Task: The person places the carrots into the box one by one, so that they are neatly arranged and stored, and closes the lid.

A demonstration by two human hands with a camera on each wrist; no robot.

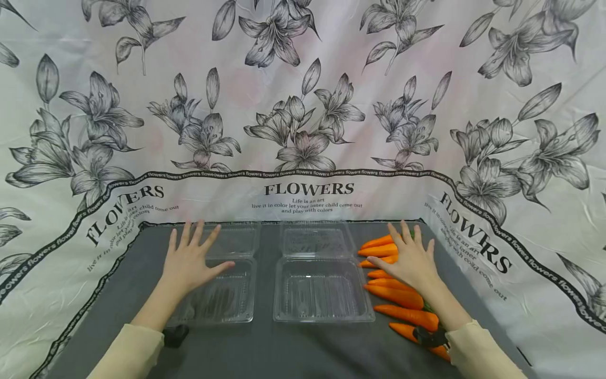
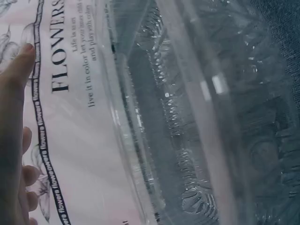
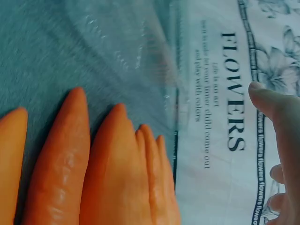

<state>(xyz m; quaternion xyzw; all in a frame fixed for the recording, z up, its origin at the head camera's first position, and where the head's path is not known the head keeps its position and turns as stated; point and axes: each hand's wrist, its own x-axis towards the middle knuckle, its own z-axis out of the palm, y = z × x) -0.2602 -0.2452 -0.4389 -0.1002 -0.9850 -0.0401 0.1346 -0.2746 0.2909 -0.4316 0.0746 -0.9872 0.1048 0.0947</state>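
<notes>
My left hand point(image 1: 188, 263) spreads its fingers over the left clear plastic container point(image 1: 243, 302), whose hinged lid lies folded back behind it. Nothing is in that hand. On the right side, my right hand point(image 1: 412, 260) is likewise spread, holding nothing, above a row of several orange carrots point(image 1: 395, 292). The carrots lie side by side with their tips pointing left, and the hand and forearm hide parts of them. Between the hands stands a second clear plastic container point(image 1: 324, 289), also with its lid laid back. In the right wrist view the carrots point(image 3: 61, 164) show close up.
The containers and carrots rest on a grey table point(image 1: 265, 347). A white cloth with printed flowers point(image 1: 307, 116) rises behind the table and along both sides. Dark wrist-worn pieces point(image 1: 175, 336) show by both sleeves.
</notes>
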